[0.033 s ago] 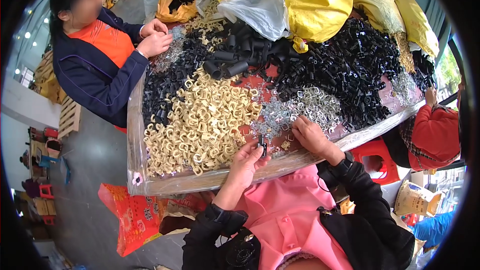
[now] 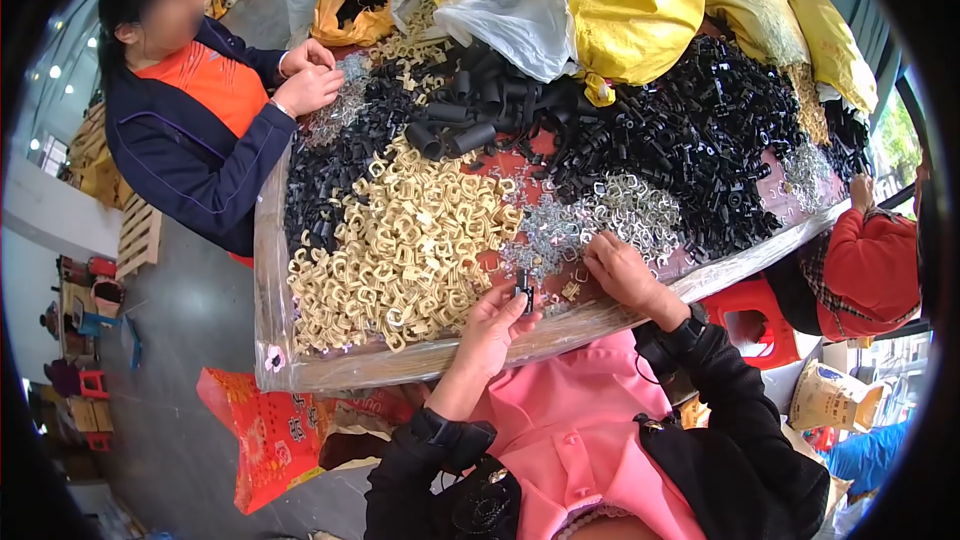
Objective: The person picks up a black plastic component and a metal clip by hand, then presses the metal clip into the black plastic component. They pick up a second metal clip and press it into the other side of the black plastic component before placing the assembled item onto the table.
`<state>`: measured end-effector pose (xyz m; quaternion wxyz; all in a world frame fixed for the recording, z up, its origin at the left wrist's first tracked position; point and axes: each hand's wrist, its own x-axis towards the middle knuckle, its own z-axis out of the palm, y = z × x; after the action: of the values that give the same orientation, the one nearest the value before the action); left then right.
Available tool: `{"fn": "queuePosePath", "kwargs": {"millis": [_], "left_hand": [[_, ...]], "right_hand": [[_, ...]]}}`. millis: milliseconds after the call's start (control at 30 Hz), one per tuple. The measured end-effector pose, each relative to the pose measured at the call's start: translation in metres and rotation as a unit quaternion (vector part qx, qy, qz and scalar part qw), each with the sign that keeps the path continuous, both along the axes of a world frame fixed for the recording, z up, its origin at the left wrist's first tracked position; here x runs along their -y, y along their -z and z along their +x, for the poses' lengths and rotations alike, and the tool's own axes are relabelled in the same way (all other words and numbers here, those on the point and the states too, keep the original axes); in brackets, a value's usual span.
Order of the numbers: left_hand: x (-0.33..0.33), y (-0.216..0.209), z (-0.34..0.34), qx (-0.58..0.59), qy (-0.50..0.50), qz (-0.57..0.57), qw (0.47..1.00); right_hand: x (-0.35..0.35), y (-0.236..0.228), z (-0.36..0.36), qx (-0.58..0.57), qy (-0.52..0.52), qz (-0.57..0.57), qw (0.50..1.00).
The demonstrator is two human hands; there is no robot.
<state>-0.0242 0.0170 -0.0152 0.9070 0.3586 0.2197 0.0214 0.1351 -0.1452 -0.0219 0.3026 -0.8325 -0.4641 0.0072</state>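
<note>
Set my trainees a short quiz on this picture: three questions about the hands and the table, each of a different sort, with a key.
1. True or false: the person's left hand holds a small black part.

2. Which of these is nearest the person's right hand?
A. Black tubes
B. Silver pieces
C. Orange bag

3. Fill in the colour: the biggest bag at the far side of the table is ____.

Key
1. True.
2. B.
3. Yellow.
</note>
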Motion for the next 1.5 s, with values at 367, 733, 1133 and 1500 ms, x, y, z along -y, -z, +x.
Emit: {"fn": "queuePosePath", "kwargs": {"millis": [367, 733, 1133, 1500], "left_hand": [[0.014, -0.005, 0.025, 0.031, 0.038, 0.288, 0.956], [0.018, -0.005, 0.040, 0.115, -0.036, 0.511, 0.851], [0.023, -0.014, 0.030, 0.004, 0.012, 0.158, 0.987], [0.025, -0.017, 0.024, -0.034, 0.068, 0.024, 0.997]], "right_hand": [[-0.010, -0.019, -0.024, -0.689, 0.013, 0.232, 0.686], [-0.019, -0.021, -0.037, -0.790, 0.007, 0.249, 0.560], [-0.009, -0.036, -0.045, -0.301, -0.058, 0.146, 0.941], [0.000, -0.044, -0.050, -0.084, -0.094, 0.092, 0.988]]}}
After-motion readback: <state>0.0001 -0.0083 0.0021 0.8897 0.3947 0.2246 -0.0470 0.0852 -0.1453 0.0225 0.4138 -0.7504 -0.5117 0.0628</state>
